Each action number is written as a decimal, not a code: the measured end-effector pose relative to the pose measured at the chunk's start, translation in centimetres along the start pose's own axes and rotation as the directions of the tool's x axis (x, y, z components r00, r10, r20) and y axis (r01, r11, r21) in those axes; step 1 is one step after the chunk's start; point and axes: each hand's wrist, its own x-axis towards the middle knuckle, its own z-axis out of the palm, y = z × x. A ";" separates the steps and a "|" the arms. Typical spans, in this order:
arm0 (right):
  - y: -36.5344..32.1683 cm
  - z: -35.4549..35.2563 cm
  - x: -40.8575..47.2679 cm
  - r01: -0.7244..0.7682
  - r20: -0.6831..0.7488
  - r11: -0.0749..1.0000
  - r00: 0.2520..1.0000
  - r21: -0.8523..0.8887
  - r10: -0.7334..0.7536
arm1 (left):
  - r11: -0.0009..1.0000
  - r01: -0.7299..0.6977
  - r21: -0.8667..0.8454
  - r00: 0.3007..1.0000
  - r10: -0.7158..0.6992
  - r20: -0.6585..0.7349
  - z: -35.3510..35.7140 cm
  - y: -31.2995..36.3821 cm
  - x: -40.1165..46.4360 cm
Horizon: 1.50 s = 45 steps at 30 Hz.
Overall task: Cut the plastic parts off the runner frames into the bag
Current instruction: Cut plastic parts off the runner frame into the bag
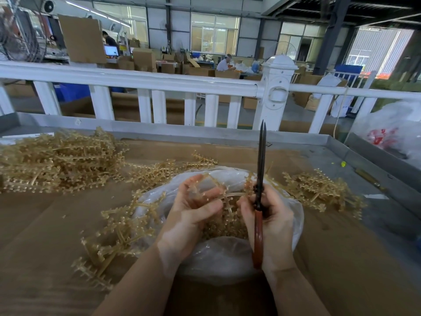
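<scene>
Left hand point(193, 208) gripping runner frame point(218, 192), right hand point(271, 213) holding scissors point(260, 169)

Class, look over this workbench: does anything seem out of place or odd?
Yes: a small yellow bit lies alone on the grey table, right of the cardboard, away from the bag and piles. The scissors in the right hand point upward, blades closed.

The left hand point(196, 208) and the runner frame point(224, 197) it grips are motion-blurred. Both forearms run off the bottom edge. The bag point(227, 258) hides the tabletop point(45, 224) beneath it.
</scene>
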 end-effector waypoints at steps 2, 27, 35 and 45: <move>0.0 0.0 0.1 0.016 -0.002 1.000 1.000 -0.007 -0.016 | 1.000 0.028 0.014 0.999 -0.029 0.031 0.1 0.2 -0.1; 0.3 0.2 -0.8 0.043 0.143 0.885 0.989 -0.464 0.027 | 0.979 0.035 -0.200 0.939 -0.101 -0.328 0.7 1.3 -0.6; 0.6 0.3 -1.0 0.118 0.236 0.780 0.971 -0.615 0.038 | 0.988 -0.035 -0.149 0.947 -0.015 -0.321 0.6 1.2 -0.5; 0.5 0.2 -1.0 0.084 0.253 0.773 0.962 -0.628 0.101 | 0.985 -0.031 -0.168 0.965 -0.014 -0.261 0.9 1.3 -0.6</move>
